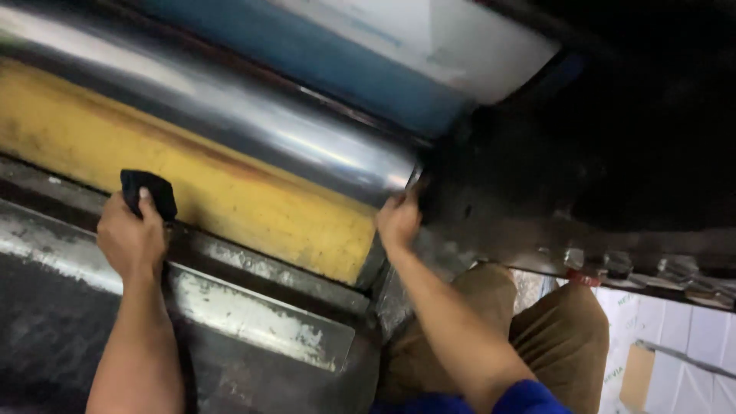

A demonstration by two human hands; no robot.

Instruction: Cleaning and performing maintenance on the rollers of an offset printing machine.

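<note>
My left hand (132,234) is up in front of me, on the left. My arm goes straight up from the near edge, and my wrist is straight too. My fingers are curled tight around a dark cloth (149,192). My thumb lies up along the cloth. The cloth is pressed on the low edge of the big yellow roller (230,192), right where the roller meets the grey metal ledge (261,307) below it.

My right hand (399,221) is more to the middle. My right arm comes up from the near right, slanting left, and I can see the blue sleeve (521,399) at the bottom. This hand sits at the right end of the shiny silver roller (253,115), next to the dark side of the machine (552,153). The fingers bend in toward the end of the roller, but they are partly hidden, so I cannot tell if they grip anything.

The silver roller lies just past the yellow one, and they run side by side, slanting from far left to near right. Farther still is a blue and white roller (399,54). My knee in brown pants (537,330) is near, on the right, under my right arm.
</note>
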